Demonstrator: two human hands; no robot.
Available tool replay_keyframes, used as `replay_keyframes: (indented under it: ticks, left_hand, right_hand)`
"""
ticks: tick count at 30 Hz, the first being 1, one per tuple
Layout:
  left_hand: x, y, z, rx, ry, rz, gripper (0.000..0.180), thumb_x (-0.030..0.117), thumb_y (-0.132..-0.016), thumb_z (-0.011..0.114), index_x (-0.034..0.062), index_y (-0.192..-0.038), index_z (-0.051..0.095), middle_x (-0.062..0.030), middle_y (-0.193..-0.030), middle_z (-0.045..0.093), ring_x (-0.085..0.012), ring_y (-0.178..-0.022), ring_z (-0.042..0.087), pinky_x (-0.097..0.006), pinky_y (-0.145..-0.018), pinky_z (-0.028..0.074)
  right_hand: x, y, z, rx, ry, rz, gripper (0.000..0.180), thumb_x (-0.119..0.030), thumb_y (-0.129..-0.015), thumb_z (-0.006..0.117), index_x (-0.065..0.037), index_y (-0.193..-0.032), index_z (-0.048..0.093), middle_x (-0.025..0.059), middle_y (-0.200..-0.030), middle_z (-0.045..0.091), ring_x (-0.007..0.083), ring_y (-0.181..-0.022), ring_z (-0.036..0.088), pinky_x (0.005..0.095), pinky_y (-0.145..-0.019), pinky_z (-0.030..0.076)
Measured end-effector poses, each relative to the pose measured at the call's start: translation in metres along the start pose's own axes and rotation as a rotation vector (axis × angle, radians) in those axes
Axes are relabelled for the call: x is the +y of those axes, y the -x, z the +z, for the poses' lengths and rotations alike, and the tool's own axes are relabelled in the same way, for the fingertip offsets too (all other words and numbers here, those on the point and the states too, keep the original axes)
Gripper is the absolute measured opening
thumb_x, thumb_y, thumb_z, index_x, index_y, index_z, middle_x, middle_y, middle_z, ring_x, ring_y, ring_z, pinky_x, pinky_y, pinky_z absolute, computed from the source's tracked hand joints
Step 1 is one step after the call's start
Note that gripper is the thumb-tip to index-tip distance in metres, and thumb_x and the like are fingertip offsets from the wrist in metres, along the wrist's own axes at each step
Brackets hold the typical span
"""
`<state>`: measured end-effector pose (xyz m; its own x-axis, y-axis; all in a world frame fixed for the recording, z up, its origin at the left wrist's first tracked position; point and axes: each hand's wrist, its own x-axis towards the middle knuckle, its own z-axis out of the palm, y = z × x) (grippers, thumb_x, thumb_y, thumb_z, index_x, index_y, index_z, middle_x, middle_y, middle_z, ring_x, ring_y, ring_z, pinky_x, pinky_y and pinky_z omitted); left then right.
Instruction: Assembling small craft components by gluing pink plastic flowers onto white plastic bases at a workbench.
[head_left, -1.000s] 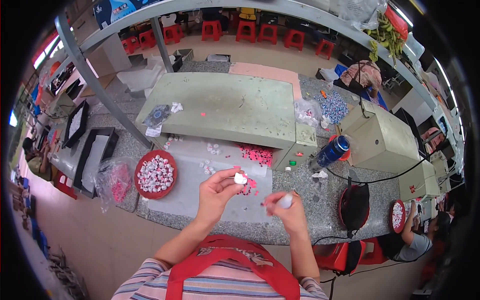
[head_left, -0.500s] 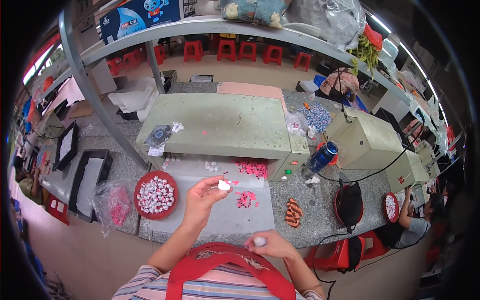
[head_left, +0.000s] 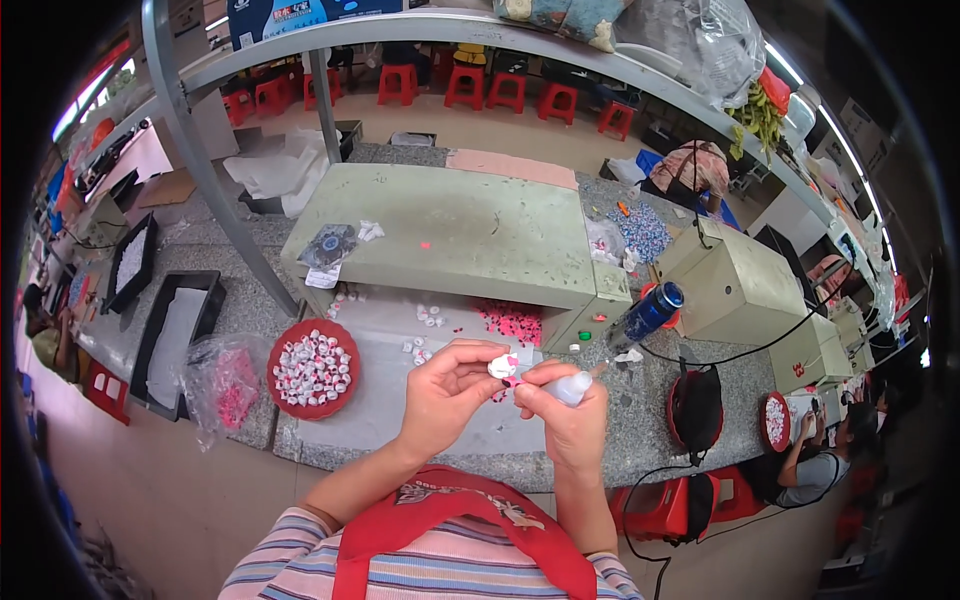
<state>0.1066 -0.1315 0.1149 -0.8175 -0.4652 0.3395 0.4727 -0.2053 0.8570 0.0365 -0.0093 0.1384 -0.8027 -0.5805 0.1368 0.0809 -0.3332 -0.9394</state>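
Observation:
Over the bench's front part, my left hand (head_left: pixel 438 398) pinches a small round white piece (head_left: pixel 502 366) with pink on it between thumb and fingertips. Close beside it, my right hand (head_left: pixel 572 425) has a small white squeeze bottle (head_left: pixel 571 388) in its grip. The thumb and forefinger of that hand also meet at a small pink piece (head_left: pixel 513 381), which is against or right next to the white one; contact is too small to tell. Beneath both hands lies a white sheet (head_left: pixel 375 400). Loose pink and black bits (head_left: pixel 515 324) lie on its far part, some hidden by my hands.
A red bowl (head_left: pixel 318 412) full of white-and-pink pieces stands at left, near a plastic bag (head_left: pixel 215 375) and black trays (head_left: pixel 210 335). A pale green metal housing (head_left: pixel 450 220) spans the bench ahead. At right are a blue bottle (head_left: pixel 645 312) and a black-covered basket (head_left: pixel 695 405).
My right hand has risen from the bench's front edge with the squeeze bottle to meet my left. My left hand has moved right with the white piece. The view has shifted slightly.

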Motion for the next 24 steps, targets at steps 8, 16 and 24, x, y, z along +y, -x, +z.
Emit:
replay_keyframes:
  ticks: [8,16,24]
  left_hand:
    - [-0.006,-0.003,-0.004,-0.048,-0.045,0.018,0.025,-0.014,-0.073,0.055,-0.0063,-0.097,0.055,-0.0137,-0.107,0.050,-0.0193,-0.095,0.055,-0.027,-0.081,0.050]
    - [-0.011,-0.008,-0.020,-0.174,0.048,-0.108,0.030,-0.012,-0.073,0.056,-0.0046,-0.102,0.055,-0.0199,-0.109,0.052,-0.0226,-0.097,0.055,-0.030,-0.082,0.048]
    - [-0.025,-0.004,-0.012,0.001,-0.067,-0.009,0.023,-0.009,-0.076,0.055,-0.0049,-0.099,0.057,-0.0148,-0.103,0.055,-0.0196,-0.093,0.056,-0.027,-0.079,0.048]
  right_hand:
    - [0.018,0.000,-0.005,0.106,0.132,-0.006,0.015,0.005,-0.067,0.066,0.001,-0.079,0.059,0.0077,-0.076,0.059,0.0113,-0.061,0.055,0.0206,-0.050,0.043]
    - [0.022,-0.006,-0.007,0.063,0.200,-0.052,0.021,0.007,-0.064,0.068,0.001,-0.083,0.061,0.0058,-0.076,0.057,0.0099,-0.063,0.054,0.0194,-0.054,0.042]
    - [0.035,-0.022,-0.018,-0.056,0.290,-0.129,0.021,0.007,-0.064,0.068,0.001,-0.083,0.063,0.0063,-0.077,0.057,0.0104,-0.067,0.053,0.0203,-0.059,0.041]
